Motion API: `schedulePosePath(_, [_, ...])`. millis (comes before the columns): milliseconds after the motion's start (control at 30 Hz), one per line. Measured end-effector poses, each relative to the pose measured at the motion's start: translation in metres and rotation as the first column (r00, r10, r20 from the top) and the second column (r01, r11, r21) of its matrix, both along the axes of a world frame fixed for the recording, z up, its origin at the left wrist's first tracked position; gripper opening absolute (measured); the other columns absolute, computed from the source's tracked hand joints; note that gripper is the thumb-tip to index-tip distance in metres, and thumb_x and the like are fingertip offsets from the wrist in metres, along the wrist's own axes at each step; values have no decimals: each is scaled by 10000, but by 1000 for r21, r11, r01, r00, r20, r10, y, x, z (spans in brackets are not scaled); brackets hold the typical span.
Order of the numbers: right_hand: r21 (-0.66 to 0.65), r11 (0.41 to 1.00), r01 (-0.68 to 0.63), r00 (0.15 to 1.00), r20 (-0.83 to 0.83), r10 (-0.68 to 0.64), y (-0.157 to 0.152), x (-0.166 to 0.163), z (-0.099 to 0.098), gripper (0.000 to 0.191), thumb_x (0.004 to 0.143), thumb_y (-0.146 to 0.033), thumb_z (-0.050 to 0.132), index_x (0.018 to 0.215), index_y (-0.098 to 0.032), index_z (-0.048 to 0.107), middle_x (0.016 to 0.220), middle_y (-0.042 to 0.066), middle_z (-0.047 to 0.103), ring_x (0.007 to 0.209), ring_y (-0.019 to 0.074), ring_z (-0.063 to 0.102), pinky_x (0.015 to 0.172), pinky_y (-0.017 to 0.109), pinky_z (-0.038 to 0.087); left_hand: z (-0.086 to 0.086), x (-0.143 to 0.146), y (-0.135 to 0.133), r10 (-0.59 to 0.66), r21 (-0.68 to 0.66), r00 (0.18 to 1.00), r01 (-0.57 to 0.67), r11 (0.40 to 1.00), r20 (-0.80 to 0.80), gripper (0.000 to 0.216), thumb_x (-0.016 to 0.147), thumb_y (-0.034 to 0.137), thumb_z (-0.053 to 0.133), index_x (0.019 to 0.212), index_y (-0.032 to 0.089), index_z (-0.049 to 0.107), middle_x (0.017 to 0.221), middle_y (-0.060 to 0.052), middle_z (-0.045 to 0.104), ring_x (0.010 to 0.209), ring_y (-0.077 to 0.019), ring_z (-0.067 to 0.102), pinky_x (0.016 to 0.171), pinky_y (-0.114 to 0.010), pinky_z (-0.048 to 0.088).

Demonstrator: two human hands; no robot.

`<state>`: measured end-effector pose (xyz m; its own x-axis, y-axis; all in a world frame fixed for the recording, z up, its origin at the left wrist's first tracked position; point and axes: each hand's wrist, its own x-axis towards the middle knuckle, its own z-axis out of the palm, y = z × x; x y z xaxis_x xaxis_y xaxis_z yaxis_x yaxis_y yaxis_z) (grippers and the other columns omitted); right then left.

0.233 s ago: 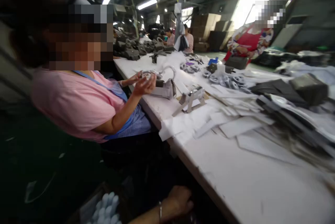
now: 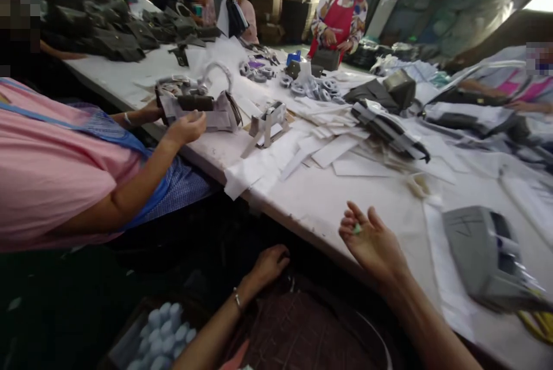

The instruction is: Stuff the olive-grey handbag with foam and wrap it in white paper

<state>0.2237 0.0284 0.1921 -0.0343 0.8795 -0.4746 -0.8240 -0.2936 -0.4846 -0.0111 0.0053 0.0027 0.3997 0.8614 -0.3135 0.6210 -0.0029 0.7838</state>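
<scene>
Green bit (image 2: pixel 356 229), tiny, lying on right hand (image 2: pixel 370 241) near the fingertips; too small to identify. Right hand palm up, just over near edge of table (image 2: pixel 319 203), fingers loosely curled around the bit, thumb apart, not clamped on it. Forearm running back toward lower right.

Left hand (image 2: pixel 268 263) low, below table edge, knuckles up, fingers curled down into dark area by the lap; cannot tell if gripping anything. Bracelet (image 2: pixel 237 299) at the wrist. Brown checked fabric (image 2: pixel 302 329) just right of that wrist. Box of pale round pieces (image 2: pixel 166 329) at bottom left, near left forearm.

Grey bag (image 2: pixel 484 257) flat on table, right of right hand, apart from it. Yellow strap (image 2: pixel 538 324) at its lower right edge. White paper sheets (image 2: pixel 337 154) spread over table middle, well beyond right hand. Metal stand (image 2: pixel 268 125) upright among the sheets. Dark folded pieces (image 2: pixel 389 122) stacked behind the sheets.

Co-worker in pink top (image 2: pixel 47 168) seated at left, both hands on a grey bag with looped handle (image 2: pixel 203 108) standing at table edge. Grey rings (image 2: pixel 311 86) clustered farther back. Person in red apron (image 2: pixel 339 21) standing at far end. Another sleeve (image 2: pixel 522 90) at far right over the table. Dark bags (image 2: pixel 112 41) piled at upper left.
</scene>
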Motion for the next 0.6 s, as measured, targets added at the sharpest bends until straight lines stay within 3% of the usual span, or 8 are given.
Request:
schedulePosePath(67, [-57,996,-69,997,-42,67,10,-32,14,370,1053,-355,316,1110,-145,614,842,55,648,738,142,653,635,271,594,19,-12,-4,55,34,997,-57,998,54,183,859,184,549,998,203,667,1018,-30,701,969,-195,641,897,-308,477])
schedulePosePath(167, [-46,977,-210,978,-30,208,28,-86,34,383,1048,-386,326,1169,-148,601,942,82,678,856,169,694,733,302,616,72,-35,-14,252,162,953,-280,946,170,108,891,232,551,937,201,643,930,-7,676,885,-151,629,822,-259,479])
schedulePosePath(200, [-36,968,-249,969,-16,248,30,-101,38,387,1046,-390,334,1188,-143,595,995,99,685,910,183,700,775,315,616,94,-41,-17,338,238,906,-397,886,253,88,895,247,559,894,195,630,872,-3,656,828,-143,617,776,-253,478])
schedulePosePath(267, [-21,950,-311,950,10,311,30,-125,44,401,1041,-395,347,1231,-128,579,1125,135,677,1032,214,688,864,341,600,138,-53,-20,382,402,829,-539,740,408,83,890,250,584,834,192,605,784,11,605,731,-127,579,706,-246,467])
schedulePosePath(367, [-13,925,-381,924,40,381,22,-149,50,434,1036,-412,355,1260,-107,568,1245,170,645,1131,242,656,936,361,570,189,-62,-19,327,606,837,-544,580,438,56,872,224,622,837,190,595,771,12,577,694,-120,545,666,-246,449])
schedulePosePath(467, [32,887,-461,886,68,458,12,-167,58,452,1028,-444,369,1249,-121,595,1265,152,649,1123,231,659,974,358,543,212,-64,-14,388,710,859,-499,497,333,84,822,188,676,810,191,593,777,4,590,709,-137,548,670,-265,436])
schedulePosePath(600, [126,839,-530,847,138,514,2,-184,62,461,960,-526,495,1215,-174,650,1286,96,655,1196,226,613,1095,361,439,217,-66,-13,500,746,821,-511,427,275,113,780,118,670,800,196,591,771,3,608,715,-153,570,659,-276,425])
